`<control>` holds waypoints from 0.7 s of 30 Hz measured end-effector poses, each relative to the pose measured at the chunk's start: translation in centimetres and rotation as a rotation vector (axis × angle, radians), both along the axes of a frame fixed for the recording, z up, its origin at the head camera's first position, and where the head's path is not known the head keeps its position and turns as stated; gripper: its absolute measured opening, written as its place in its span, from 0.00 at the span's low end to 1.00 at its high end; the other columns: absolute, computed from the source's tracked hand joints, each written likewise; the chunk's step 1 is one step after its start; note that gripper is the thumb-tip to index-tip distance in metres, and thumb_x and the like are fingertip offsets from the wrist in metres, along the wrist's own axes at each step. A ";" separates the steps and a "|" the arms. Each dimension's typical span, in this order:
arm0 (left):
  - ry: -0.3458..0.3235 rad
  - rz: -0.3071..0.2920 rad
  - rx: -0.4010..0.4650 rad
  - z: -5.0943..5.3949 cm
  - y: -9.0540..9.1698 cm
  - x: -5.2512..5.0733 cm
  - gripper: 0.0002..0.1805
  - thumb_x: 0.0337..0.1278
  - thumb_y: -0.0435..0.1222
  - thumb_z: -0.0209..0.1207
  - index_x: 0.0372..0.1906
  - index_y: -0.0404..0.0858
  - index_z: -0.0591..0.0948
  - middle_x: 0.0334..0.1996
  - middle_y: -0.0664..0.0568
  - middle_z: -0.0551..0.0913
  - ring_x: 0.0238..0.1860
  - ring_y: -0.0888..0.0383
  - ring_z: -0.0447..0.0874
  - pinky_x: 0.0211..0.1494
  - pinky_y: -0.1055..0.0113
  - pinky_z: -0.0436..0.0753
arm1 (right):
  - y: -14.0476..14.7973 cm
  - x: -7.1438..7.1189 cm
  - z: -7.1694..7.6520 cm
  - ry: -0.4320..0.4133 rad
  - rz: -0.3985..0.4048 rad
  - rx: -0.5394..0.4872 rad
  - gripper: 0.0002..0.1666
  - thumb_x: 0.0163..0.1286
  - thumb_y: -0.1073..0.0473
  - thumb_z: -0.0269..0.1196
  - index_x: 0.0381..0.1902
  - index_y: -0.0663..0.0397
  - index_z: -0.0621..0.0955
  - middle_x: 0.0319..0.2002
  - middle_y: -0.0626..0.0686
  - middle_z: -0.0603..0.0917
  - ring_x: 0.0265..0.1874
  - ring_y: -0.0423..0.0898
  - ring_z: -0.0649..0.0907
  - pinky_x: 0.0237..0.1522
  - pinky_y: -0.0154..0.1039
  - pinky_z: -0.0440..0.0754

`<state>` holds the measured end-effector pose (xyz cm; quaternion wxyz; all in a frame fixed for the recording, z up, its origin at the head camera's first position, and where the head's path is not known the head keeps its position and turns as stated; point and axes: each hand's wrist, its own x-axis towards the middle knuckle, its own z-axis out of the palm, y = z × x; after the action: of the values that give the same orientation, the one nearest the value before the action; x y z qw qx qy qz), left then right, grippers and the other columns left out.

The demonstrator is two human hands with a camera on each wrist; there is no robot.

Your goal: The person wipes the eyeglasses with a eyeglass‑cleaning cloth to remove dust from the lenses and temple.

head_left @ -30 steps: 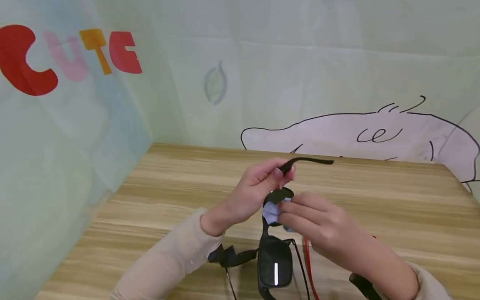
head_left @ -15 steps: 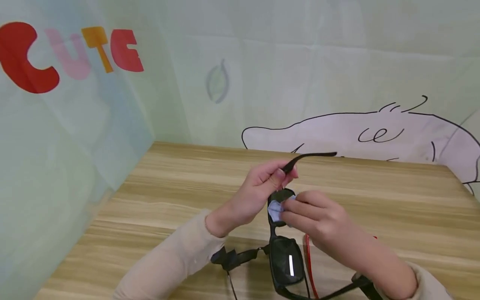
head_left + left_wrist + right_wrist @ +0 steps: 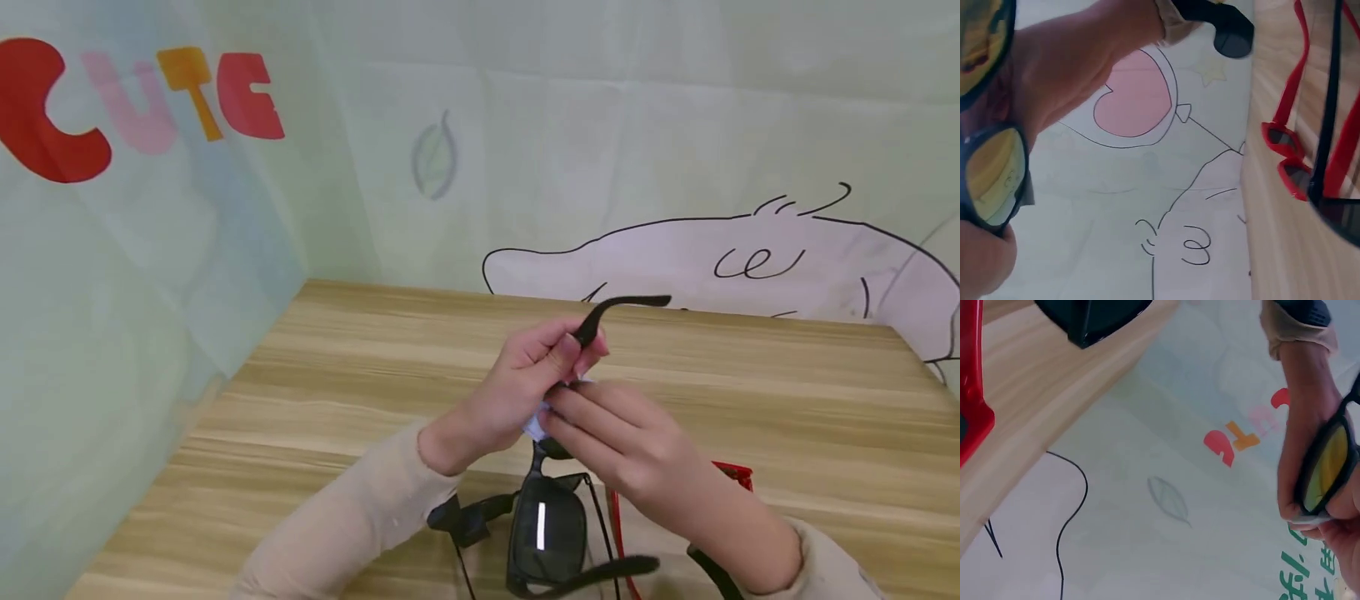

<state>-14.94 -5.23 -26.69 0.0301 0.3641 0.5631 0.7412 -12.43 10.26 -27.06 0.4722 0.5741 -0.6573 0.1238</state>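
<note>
My left hand [image 3: 513,387] grips black sunglasses [image 3: 551,529] by a temple near the hinge, the temple's curved tip sticking out above the fingers. The frame hangs below that hand, roughly upright over the table, with the other temple pointing right. Between the fingers of my right hand [image 3: 637,437] a light blue cloth [image 3: 534,427] is pinched against the upper lens. Most of the cloth and that lens are hidden behind the fingers. Yellowish reflections fill a sunglasses lens [image 3: 997,178] in the left wrist view and the sunglasses [image 3: 1327,465] in the right wrist view.
Red sunglasses [image 3: 1285,140] lie on the wooden table [image 3: 360,367], partly behind my right forearm in the head view. Other dark glasses [image 3: 472,521] lie below the held pair, and a black item [image 3: 712,571] is by the right sleeve. A printed fabric wall [image 3: 390,167] stands behind.
My right hand has shifted slightly left and up the lens, closer to the left hand, covering more of the cloth. The frame's lower end has swung left since half a second ago.
</note>
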 end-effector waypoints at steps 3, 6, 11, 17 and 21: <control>0.029 0.018 0.004 0.1 -0.2 0.1 0.29 0.61 0.46 0.45 0.43 0.18 0.68 0.26 0.52 0.67 0.34 0.60 0.70 0.45 0.71 0.70 | -0.1 0.3 -0.1 -0.009 -0.043 -0.033 0.17 0.72 0.70 0.49 0.34 0.66 0.85 0.38 0.58 0.85 0.37 0.51 0.82 0.38 0.40 0.80; 0.036 0.029 -0.012 0.0 -0.5 0.1 0.24 0.67 0.40 0.43 0.44 0.17 0.69 0.27 0.52 0.67 0.35 0.60 0.70 0.47 0.70 0.70 | 0.2 0.7 -0.2 -0.057 -0.045 -0.008 0.20 0.73 0.67 0.47 0.33 0.65 0.85 0.37 0.57 0.85 0.36 0.51 0.82 0.38 0.40 0.80; 0.008 0.007 -0.034 -0.1 -0.4 0.4 0.19 0.69 0.35 0.41 0.43 0.18 0.69 0.26 0.53 0.68 0.33 0.60 0.67 0.42 0.71 0.69 | -0.1 0.7 -0.2 -0.041 -0.040 0.029 0.20 0.73 0.66 0.47 0.33 0.64 0.86 0.37 0.56 0.85 0.38 0.50 0.82 0.41 0.39 0.80; -0.005 0.039 0.011 0.1 -0.4 0.4 0.22 0.67 0.38 0.44 0.42 0.17 0.69 0.25 0.52 0.67 0.32 0.60 0.67 0.39 0.72 0.69 | -0.7 0.3 -0.3 -0.113 -0.013 -0.043 0.20 0.73 0.67 0.48 0.32 0.63 0.86 0.36 0.55 0.86 0.37 0.49 0.83 0.42 0.38 0.80; 0.013 0.061 -0.033 -0.4 -0.6 0.0 0.14 0.69 0.29 0.41 0.42 0.18 0.71 0.26 0.48 0.68 0.34 0.59 0.70 0.49 0.70 0.71 | -0.1 0.5 -0.7 -0.248 -0.005 0.033 0.24 0.75 0.65 0.43 0.32 0.61 0.86 0.35 0.54 0.86 0.38 0.48 0.83 0.43 0.38 0.80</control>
<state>-14.90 -5.79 -27.09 0.0098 0.3510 0.5864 0.7300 -11.94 10.19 -27.80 0.3782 0.5606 -0.7139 0.1818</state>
